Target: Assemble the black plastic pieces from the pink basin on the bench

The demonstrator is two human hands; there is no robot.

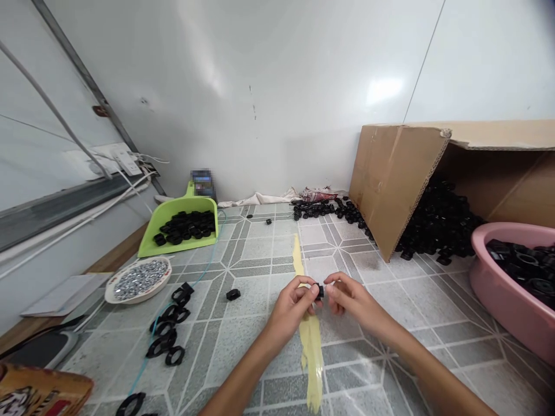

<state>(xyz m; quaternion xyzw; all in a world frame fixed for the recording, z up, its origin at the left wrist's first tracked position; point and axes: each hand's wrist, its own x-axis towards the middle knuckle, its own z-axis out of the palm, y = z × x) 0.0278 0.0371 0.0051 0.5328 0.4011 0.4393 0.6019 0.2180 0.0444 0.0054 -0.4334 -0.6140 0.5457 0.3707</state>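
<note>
Between the thumb and fingers of my left hand (298, 297) is a small black plastic ring (319, 290), held above a yellow tape strip (313, 370). Just to its right, my right hand (346, 293) has thumb and forefinger pinched close to the ring; whatever sits in that pinch is too small to make out. A single black ring lies on the tabletop to the left of my hands. Farther left, several more black rings (175, 356) are spread in a loose row beside a thin teal cord. A patterned bowl (113, 296) there contains many small shiny metal pieces (141, 279).
A green dustpan (150, 242) with black parts stands at the back left. On the right are a tipped cardboard box (381, 179) spilling black parts and a pink basin (489, 289) full of them. Cables run along the left wall. An orange packet (47, 390) lies front left.
</note>
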